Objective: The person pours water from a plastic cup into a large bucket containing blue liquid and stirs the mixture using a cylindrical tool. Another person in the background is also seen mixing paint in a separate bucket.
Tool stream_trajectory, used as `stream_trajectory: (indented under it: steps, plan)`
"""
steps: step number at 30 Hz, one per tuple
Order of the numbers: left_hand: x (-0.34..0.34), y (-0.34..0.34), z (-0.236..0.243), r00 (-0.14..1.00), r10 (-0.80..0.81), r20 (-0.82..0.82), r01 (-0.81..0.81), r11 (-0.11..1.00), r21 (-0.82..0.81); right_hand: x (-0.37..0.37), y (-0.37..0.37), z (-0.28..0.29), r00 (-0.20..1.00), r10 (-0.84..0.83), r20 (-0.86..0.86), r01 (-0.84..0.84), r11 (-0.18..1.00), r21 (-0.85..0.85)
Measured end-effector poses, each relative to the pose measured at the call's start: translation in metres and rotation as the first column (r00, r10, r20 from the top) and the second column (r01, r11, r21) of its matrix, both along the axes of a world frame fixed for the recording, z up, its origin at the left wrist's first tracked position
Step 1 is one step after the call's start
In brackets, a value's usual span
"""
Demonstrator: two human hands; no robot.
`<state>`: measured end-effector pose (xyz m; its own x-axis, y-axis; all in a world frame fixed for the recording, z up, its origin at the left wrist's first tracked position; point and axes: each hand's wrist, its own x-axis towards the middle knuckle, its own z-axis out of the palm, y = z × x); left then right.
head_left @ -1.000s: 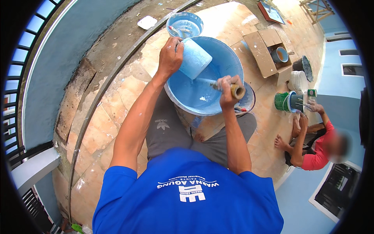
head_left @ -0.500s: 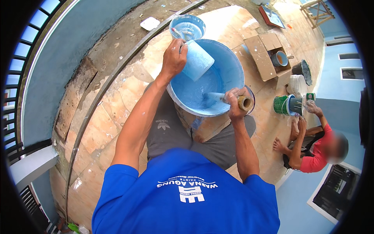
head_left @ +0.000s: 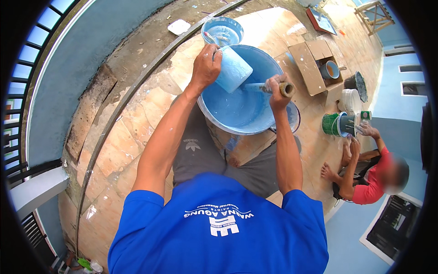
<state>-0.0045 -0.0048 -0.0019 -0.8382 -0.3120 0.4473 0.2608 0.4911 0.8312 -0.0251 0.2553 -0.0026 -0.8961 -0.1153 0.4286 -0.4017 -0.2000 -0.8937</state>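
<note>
A wide tub [head_left: 267,121] with light blue paint in it stands on the floor between my legs. My left hand [head_left: 206,66] grips a paint-coated cup [head_left: 235,72] at its upper left side, tilted over the tub's left part. Whether those fingers hold a handle or the rim is hidden. In my right hand [head_left: 277,93] is a hollow stick, seemingly bamboo [head_left: 255,87], smeared blue along its length. Its open end points right, and its other end reaches into the tub near the cup.
Behind the tub sits a smaller paint-stained basin [head_left: 223,31]. To the right are an open cardboard box [head_left: 303,68] holding a blue pot [head_left: 329,70], a dark bucket [head_left: 358,86] and a green can [head_left: 329,124]. A person in a red shirt [head_left: 372,182] sits beside these, hands at the cans.
My right hand has moved up, away from me, and the stick's lower end has swung toward the cup. The cup stays nearly in place over the tub.
</note>
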Motion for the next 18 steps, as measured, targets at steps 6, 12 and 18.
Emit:
stream_trajectory:
  steps: [6, 12, 18]
  plan:
    - [0.001, -0.005, -0.005, 0.998, -0.001, 0.068, 0.002, 1.0, -0.015, 0.07, 0.025, 0.021, 0.998, -0.046, -0.031, 0.049, 0.992, 0.119]
    - [-0.001, -0.003, -0.002, 0.997, -0.013, 0.072, 0.012, 1.0, 0.012, 0.103, 0.023, 0.022, 0.994, -0.005, 0.112, -0.003, 0.998, 0.07]
    - [0.001, -0.002, 0.0, 0.997, -0.02, 0.079, 0.018, 0.999, 0.027, 0.097, -0.007, 0.038, 0.99, 0.009, 0.138, 0.007, 0.993, -0.116]
